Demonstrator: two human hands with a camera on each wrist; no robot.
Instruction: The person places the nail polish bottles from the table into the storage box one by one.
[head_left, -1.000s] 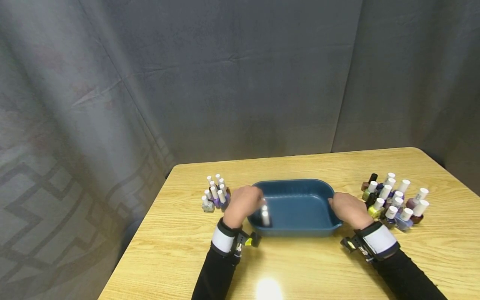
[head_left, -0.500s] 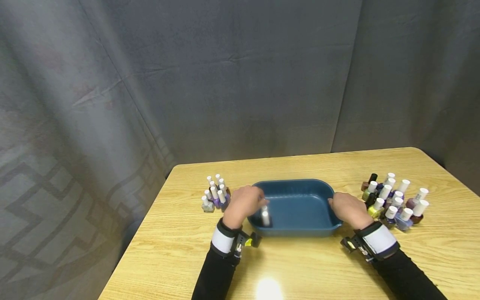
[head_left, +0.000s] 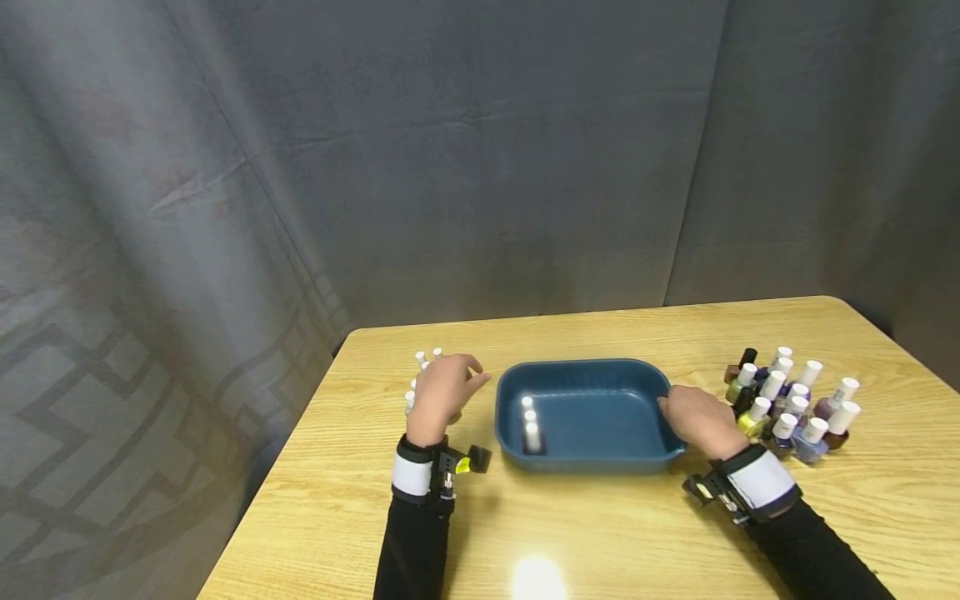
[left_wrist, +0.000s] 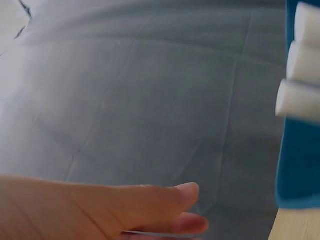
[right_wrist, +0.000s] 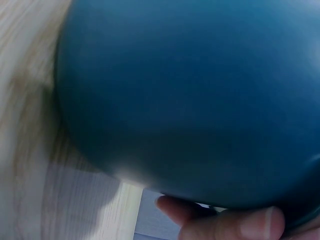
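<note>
A blue plastic bin (head_left: 592, 463) sits mid-table in the head view. Three nail polish bottles (head_left: 532, 438) with white caps stand in a row at its left end; their caps (left_wrist: 300, 99) show at the right edge of the left wrist view. My right hand (head_left: 699, 418) grips the bin's right rim, thumb and fingers on its wall in the right wrist view. To the left of the bin, my left hand (head_left: 441, 393) is raised with relaxed fingers and nothing between them. It covers most of the left group of nail polish bottles (head_left: 410, 398).
A larger group of nail polish bottles (head_left: 797, 406) in several colours stands to the right, close by my right wrist. The wooden table (head_left: 337, 492) ends at a grey curtain (head_left: 480, 167) behind and at the left.
My left hand has left the bin's left end and moved left, over the small bottle group. The three caps in the bin are now in full view. The right hand stays on the rim.
</note>
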